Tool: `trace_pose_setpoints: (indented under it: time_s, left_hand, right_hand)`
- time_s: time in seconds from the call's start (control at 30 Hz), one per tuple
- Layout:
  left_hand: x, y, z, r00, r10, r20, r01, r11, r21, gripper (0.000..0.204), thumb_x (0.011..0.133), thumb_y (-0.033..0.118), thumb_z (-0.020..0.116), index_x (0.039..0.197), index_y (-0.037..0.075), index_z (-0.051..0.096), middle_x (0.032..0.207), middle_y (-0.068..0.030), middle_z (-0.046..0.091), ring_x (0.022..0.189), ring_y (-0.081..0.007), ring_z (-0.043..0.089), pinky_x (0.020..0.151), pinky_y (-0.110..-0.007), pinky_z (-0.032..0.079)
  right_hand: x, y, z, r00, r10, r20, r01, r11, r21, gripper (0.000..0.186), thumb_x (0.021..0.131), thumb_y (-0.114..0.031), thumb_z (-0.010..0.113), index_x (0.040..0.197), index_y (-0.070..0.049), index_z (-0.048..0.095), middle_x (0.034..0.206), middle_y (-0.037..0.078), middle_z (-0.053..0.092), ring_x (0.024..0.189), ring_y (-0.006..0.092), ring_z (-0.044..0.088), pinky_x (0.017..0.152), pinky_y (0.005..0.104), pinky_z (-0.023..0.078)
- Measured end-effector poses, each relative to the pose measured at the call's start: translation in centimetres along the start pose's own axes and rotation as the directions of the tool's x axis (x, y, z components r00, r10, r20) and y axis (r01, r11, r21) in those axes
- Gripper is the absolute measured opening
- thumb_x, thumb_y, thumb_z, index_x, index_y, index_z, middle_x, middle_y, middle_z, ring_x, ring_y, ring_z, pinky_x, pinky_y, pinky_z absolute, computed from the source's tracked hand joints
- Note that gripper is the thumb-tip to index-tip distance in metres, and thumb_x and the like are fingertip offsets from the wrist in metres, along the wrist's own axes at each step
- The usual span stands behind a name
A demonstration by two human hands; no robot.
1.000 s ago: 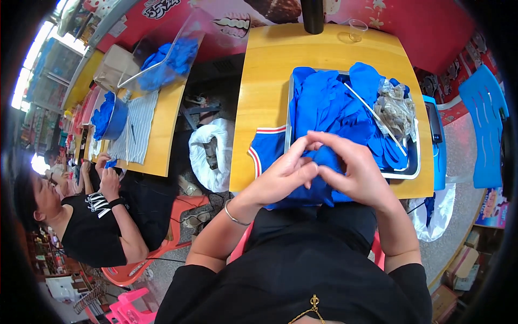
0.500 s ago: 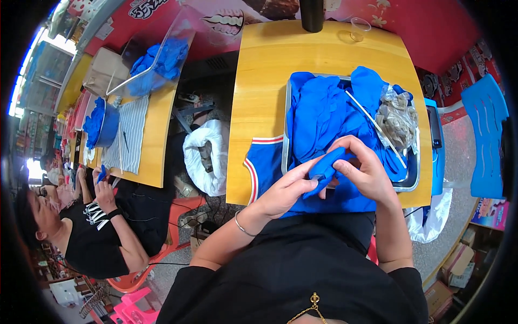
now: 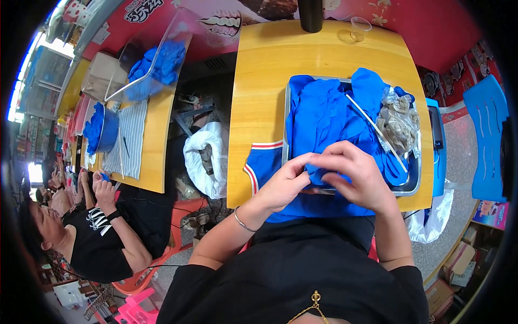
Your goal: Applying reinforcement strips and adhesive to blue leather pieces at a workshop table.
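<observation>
My left hand is closed on a small piece of blue cloth, above the near edge of a metal tray. My right hand is curled over the same piece, fingertips on it, partly hiding it. The tray holds heaped blue cloth, a white rod and a clear bag of greyish pieces. A blue garment with red-and-white trim lies left of the tray, and more blue fabric spreads below my hands.
A co-worker sits left, hands raised at another table with a blue bucket and a clear bin. A white sack stands between the tables. A cup is at the back; a blue chair is right.
The cloth piece has been turned in my hands, first rolled upward, now mostly hidden. My right fingers have shifted left over it, toward my left fingertips.
</observation>
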State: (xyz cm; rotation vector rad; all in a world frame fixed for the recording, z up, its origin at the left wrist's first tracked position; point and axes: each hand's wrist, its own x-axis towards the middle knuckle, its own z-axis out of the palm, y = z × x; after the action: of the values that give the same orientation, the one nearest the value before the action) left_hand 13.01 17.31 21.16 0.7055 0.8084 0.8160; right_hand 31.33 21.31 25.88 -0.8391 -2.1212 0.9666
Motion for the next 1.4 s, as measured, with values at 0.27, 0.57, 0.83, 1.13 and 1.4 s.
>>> trace_pose_setpoints:
  time_s: [0.27,0.57,0.83,1.13,1.4]
  left_hand:
    - [-0.4,1.5,0.7,0.993,0.062,0.097,-0.081,0.975,0.206,0.041,0.089,0.001,0.043,0.129,0.006,0.034,0.11,-0.0083,0.046,0.097,-0.013,0.053,0.074,-0.025,0.048]
    - [-1.9,3.3,0.2,0.992,0.028,0.123,-0.073,0.922,0.379,0.045,0.088,0.006,0.049,0.13,0.002,0.034,0.121,-0.01,0.043,0.106,-0.0136,0.05,0.076,-0.025,0.047]
    - [-1.7,2.4,-0.5,0.957,0.082,0.278,-0.197,0.886,0.419,0.043,0.088,0.006,0.055,0.127,-0.003,0.039,0.116,-0.0087,0.049,0.097,-0.0099,0.054,0.081,-0.024,0.046]
    - [-2.1,2.5,-0.2,0.992,0.02,0.127,-0.069,0.916,0.395,0.029,0.092,0.013,0.051,0.119,0.002,0.054,0.087,-0.0023,0.061,0.075,-0.0078,0.06,0.065,-0.021,0.046]
    - [-1.5,1.7,0.7,0.989,0.12,0.089,-0.139,0.958,0.253,0.027,0.095,0.019,0.048,0.115,0.002,0.056,0.09,-0.0024,0.063,0.07,-0.0062,0.061,0.06,-0.017,0.045]
  right_hand:
    - [-0.5,-0.6,-0.5,0.973,-0.176,0.149,0.226,0.861,-0.456,0.022,0.066,-0.02,0.072,0.082,-0.014,0.059,0.093,0.006,0.059,0.082,0.0218,0.061,0.064,0.0315,0.051]
    - [-0.9,-1.0,-0.6,0.974,-0.216,0.072,0.227,0.892,-0.392,0.018,0.066,-0.015,0.07,0.077,-0.01,0.056,0.094,0.006,0.059,0.083,0.0232,0.06,0.065,0.0327,0.05]
    - [-1.3,-0.4,-0.5,0.962,-0.247,0.118,0.273,0.886,-0.374,0.021,0.063,-0.013,0.071,0.08,-0.01,0.06,0.092,0.007,0.057,0.081,0.0239,0.058,0.067,0.0342,0.048]
    - [-2.1,-0.7,-0.2,0.987,-0.126,0.104,0.147,0.962,-0.23,0.021,0.066,-0.019,0.074,0.074,-0.007,0.059,0.092,0.007,0.058,0.079,0.0238,0.059,0.064,0.0335,0.049]
    - [-2.6,-0.5,0.3,0.996,0.086,-0.023,-0.087,0.994,-0.059,0.025,0.072,-0.019,0.072,0.074,-0.002,0.054,0.083,0.009,0.058,0.069,0.0237,0.06,0.062,0.0297,0.048]
